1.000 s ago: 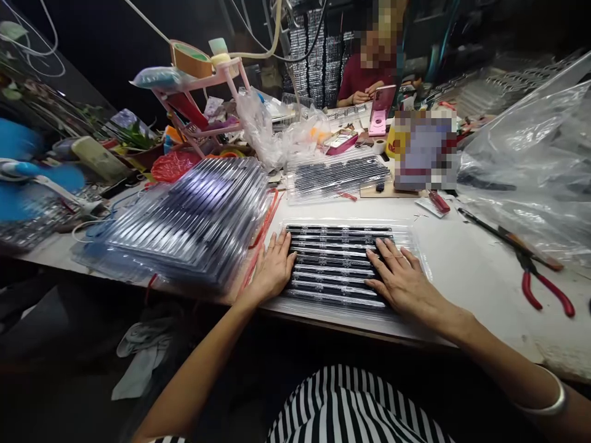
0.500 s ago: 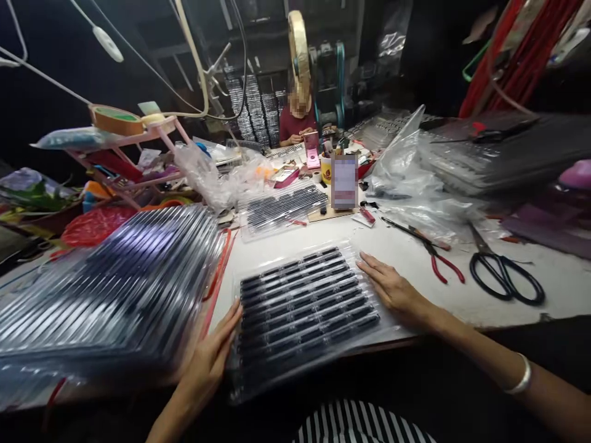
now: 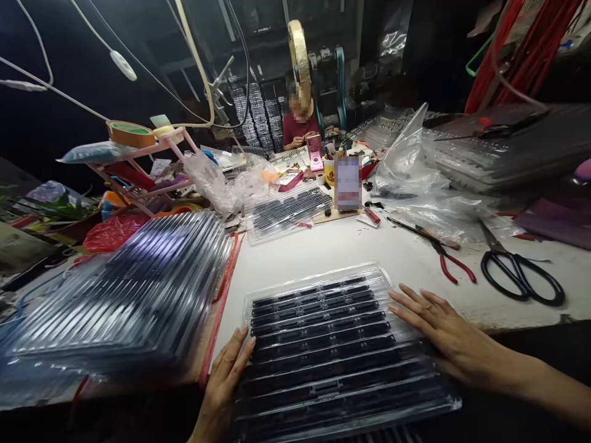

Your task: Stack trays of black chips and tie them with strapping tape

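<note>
A clear plastic tray (image 3: 318, 351) with rows of black strip-like parts lies in front of me, its near part reaching past the table's front edge. My left hand (image 3: 226, 369) rests along its left side, fingers stretched out and touching the rim. On the right side, my right hand (image 3: 450, 332) lies flat with fingers spread over the tray's edge; its thumb is hidden. Left of the tray stands a stack of similar filled clear trays (image 3: 138, 289). Farther back lies another clear tray (image 3: 289, 209) with dark strips.
Red-handled pliers (image 3: 446, 258) and black-handled scissors (image 3: 517, 271) lie at right. Behind are a phone (image 3: 348, 183), a yellow cup (image 3: 329, 172) and crumpled plastic bags (image 3: 410, 166). A pink rack (image 3: 152, 147) stands at left. Another person (image 3: 300, 126) sits across the table.
The tray has moved nearer to me and farther over the table edge, with both hands alongside it. My right hand's fingers have spread apart. The view has shifted slightly.
</note>
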The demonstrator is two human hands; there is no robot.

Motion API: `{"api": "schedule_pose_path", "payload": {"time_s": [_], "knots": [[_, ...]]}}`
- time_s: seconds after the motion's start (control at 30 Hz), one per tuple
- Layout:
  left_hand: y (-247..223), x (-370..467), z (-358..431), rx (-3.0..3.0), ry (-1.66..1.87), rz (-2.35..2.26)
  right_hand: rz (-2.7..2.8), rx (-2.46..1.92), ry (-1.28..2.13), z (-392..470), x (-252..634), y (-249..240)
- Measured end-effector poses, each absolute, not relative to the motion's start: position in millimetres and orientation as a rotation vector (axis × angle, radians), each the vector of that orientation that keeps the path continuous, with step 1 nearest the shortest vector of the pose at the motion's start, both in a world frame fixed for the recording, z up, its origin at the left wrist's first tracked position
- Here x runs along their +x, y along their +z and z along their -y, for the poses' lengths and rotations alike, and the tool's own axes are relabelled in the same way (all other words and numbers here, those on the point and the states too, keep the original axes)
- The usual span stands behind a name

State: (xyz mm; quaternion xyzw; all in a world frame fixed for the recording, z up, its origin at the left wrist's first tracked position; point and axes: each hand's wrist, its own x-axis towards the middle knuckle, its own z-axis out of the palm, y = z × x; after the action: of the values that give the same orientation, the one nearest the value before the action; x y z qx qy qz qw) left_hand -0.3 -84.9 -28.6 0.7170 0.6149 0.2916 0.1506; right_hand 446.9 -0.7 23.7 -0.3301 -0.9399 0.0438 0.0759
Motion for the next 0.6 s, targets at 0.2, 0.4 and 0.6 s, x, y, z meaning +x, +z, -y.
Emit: {"api": "schedule_pose_path", "payload": {"time_s": [0.2,0.4,0.6], "knots": [[-5.4,-9.6,55.8,1.861,1.016,-1.698,2.599,-0.753,0.313,-35.0,443.9,25.6],[30.9,-14.3,-38.4,1.699,1.337,-1.78,2.0,-1.292,0.635,-123.5,397.6,66.2],[41.9,-4.6,-80.0,1.507,1.111,-1.814,1.847,-1.452,1.015,-153.4,357.8,69.5]]}}
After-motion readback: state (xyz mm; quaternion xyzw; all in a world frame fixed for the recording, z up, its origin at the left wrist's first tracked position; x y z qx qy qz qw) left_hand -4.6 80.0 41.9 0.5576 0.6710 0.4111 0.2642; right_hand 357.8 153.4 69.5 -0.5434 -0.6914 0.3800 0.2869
